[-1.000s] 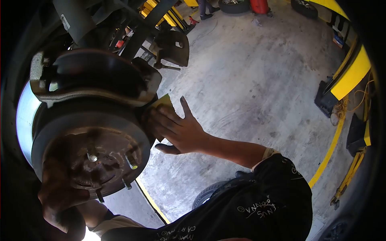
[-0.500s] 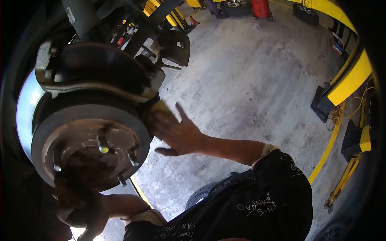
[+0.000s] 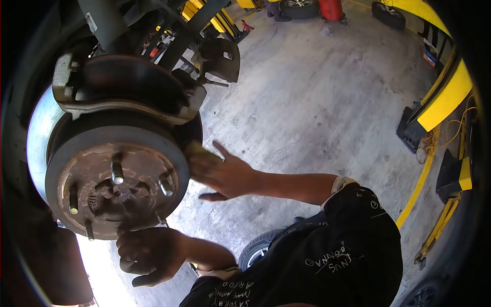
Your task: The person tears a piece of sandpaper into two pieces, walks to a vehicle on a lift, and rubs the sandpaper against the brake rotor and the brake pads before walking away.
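Fingers of the right hand (image 3: 227,176) are pointing left toward the hub (image 3: 125,192), the middle ones lying together over a yellowish pad (image 3: 199,151), while one digit is sticking up apart and the thumb is standing free below. Blur and the hand itself are hiding the grip, so whether they are clamping the pad or only pressing on it cannot be told. The pad is sitting at the hub's right edge, just under the bracket (image 3: 123,106), with only its upper part showing past the fingers; which way its long axis is running cannot be told. The disc (image 3: 41,133) is lying behind the hub, its bright part showing on the far left, its dark right side reaching toward the pad. The right hand is the nearer one, touching the pad. The left hand (image 3: 151,256) is resting low, beneath the hub's lower edge and well apart from the pad, its fingers half curling, its thumb standing away from them, nothing showing in its grasp; whether its upper knuckles are touching the rim is unclear in shadow.
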Demonstrator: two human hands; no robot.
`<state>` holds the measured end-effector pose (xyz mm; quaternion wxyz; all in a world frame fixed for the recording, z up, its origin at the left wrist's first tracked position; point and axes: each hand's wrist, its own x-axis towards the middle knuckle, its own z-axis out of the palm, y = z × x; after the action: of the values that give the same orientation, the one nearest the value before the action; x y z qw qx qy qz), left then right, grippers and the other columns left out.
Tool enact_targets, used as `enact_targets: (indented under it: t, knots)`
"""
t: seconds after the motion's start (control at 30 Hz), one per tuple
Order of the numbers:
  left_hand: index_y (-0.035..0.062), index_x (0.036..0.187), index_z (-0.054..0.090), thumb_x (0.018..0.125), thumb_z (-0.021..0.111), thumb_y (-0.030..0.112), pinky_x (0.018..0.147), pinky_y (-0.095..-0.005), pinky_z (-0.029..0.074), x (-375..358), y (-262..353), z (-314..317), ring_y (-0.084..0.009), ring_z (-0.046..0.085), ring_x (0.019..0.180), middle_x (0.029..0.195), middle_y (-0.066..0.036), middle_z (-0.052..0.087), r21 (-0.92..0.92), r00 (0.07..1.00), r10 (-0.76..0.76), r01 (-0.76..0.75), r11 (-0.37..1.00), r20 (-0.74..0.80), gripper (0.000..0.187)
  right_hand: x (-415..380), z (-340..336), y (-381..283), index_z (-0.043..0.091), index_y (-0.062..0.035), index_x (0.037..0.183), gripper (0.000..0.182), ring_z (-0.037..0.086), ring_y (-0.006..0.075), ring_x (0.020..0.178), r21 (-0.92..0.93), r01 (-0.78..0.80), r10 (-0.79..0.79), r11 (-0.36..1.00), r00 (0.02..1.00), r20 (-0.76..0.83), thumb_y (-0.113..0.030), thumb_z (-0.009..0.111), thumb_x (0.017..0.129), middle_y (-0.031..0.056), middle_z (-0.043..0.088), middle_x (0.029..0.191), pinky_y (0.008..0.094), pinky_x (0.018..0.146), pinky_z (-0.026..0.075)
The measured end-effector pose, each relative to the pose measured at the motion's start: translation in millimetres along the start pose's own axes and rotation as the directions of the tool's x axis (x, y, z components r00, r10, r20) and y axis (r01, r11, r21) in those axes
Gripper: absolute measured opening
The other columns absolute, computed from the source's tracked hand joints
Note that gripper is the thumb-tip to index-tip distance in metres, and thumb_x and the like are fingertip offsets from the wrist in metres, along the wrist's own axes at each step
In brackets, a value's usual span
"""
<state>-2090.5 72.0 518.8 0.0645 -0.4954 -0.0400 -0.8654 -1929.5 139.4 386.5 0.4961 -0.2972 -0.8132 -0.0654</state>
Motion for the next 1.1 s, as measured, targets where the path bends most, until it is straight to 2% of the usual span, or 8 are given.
enact_targets:
  t: [0.1, 0.2, 0.27, 0.3, 0.4, 0.5, 0.83, 1.1]
  knots:
    - [0.0094, 0.077, 0.051, 0.089, 0.037, 0.053, 0.075, -0.0421, 0.036, 39.0, 7.0, -13.4, -0.0200, 0.045, 0.073, 0.069, -0.004, 0.046, 0.187, 0.981, -0.098, 0.066, 0.980, 0.166, 0.047, 6.6, -14.0, 12.7, 0.050, -0.0113, 0.132, 0.061, 0.032, 0.0255, 0.138, -0.162, -0.042, 0.026, 0.986, 0.994, -0.105, -0.056, 0.047, 0.090, 0.0094, 0.045, 0.139, 0.0711, 0.103, 0.021]
    - [0.0092, 0.083, 0.054, 0.088, 0.038, 0.055, 0.082, -0.0463, 0.037, 115.7, 8.6, -16.1, -0.0232, 0.049, 0.078, 0.070, -0.008, 0.046, -0.175, 0.883, -0.037, 0.134, 0.975, 0.469, 0.049, 5.7, -7.8, 4.5, 0.051, -0.0113, 0.131, 0.061, 0.026, 0.0250, 0.140, -0.105, -0.056, 0.058, 0.993, 0.998, 0.009, -0.057, 0.046, 0.091, 0.0110, 0.042, 0.141, 0.0714, 0.102, 0.022]
    - [0.0022, 0.100, 0.056, 0.089, 0.029, 0.071, 0.086, -0.0590, 0.046, 150.7, -2.2, 44.9, -0.0385, 0.060, 0.093, 0.090, -0.020, 0.066, -0.048, 0.164, 0.135, -0.448, 0.893, 0.977, 0.075, 3.6, 0.9, 8.2, 0.051, -0.0106, 0.130, 0.061, 0.027, 0.0275, 0.139, -0.102, 0.082, -0.080, 0.991, 0.997, 0.022, -0.056, 0.047, 0.090, 0.0123, 0.041, 0.141, 0.0714, 0.102, 0.022]
    - [-0.0049, 0.081, 0.058, 0.088, 0.047, 0.023, 0.085, -0.0539, 0.047, 123.5, 9.5, 90.6, -0.0430, 0.063, 0.087, 0.083, -0.025, 0.065, -0.025, 0.095, 0.051, -0.265, 0.964, 0.994, 0.031, 6.3, -3.6, 11.3, 0.052, -0.0106, 0.129, 0.061, 0.027, 0.0269, 0.139, -0.210, 0.017, -0.031, 0.978, 0.998, -0.062, -0.056, 0.047, 0.090, 0.0123, 0.041, 0.141, 0.0714, 0.102, 0.023]
    - [-0.0039, 0.084, 0.064, 0.078, 0.055, 0.058, 0.086, -0.0509, 0.048, 130.3, -1.4, 126.0, -0.0400, 0.064, 0.089, 0.084, -0.022, 0.067, -0.056, -0.292, -0.020, -0.247, 0.967, 0.956, 0.063, 5.9, -9.7, 3.6, 0.042, -0.0140, 0.140, 0.063, 0.022, 0.0234, 0.143, -0.149, -0.085, 0.084, 0.985, 0.996, -0.016, -0.055, 0.044, 0.092, 0.0073, 0.034, 0.149, 0.0684, 0.107, 0.015]
    - [-0.0053, 0.096, 0.068, 0.065, 0.067, 0.068, 0.086, -0.0498, 0.049, 138.6, -7.1, 140.7, -0.0378, 0.064, 0.093, 0.092, -0.018, 0.068, -0.098, -0.456, 0.035, -0.117, 0.988, 0.889, 0.080, 5.8, -12.1, 10.1, 0.046, -0.0124, 0.133, 0.060, 0.026, 0.0260, 0.141, -0.141, -0.020, 0.018, 0.990, 1.000, -0.017, -0.055, 0.046, 0.091, 0.0111, 0.038, 0.145, 0.0712, 0.104, 0.019]
    - [-0.0101, 0.096, 0.065, 0.053, 0.083, 0.041, 0.067, -0.0389, 0.049, 120.4, -28.3, 163.8, -0.0322, 0.061, 0.066, 0.077, -0.018, 0.064, 0.023, -0.651, 0.134, 0.227, 0.974, 0.747, 0.069, 6.7, -8.7, 7.7, 0.053, -0.0185, 0.128, 0.057, 0.036, 0.0196, 0.133, -0.274, -0.025, 0.016, 0.961, 0.999, -0.036, -0.059, 0.049, 0.088, 0.0038, 0.045, 0.138, 0.0673, 0.103, 0.026]
    - [-0.0091, 0.097, 0.066, 0.051, 0.084, 0.046, 0.052, -0.0361, 0.038, 123.1, -17.1, 162.2, -0.0240, 0.052, 0.055, 0.072, -0.015, 0.062, 0.022, -0.668, 0.055, 0.106, 0.994, 0.742, 0.074, 5.8, -4.1, -5.3, 0.051, -0.0113, 0.131, 0.058, 0.031, 0.0275, 0.138, -0.073, -0.040, 0.038, 0.997, 0.999, -0.024, -0.053, 0.049, 0.090, 0.0099, 0.037, 0.146, 0.0704, 0.105, 0.017]
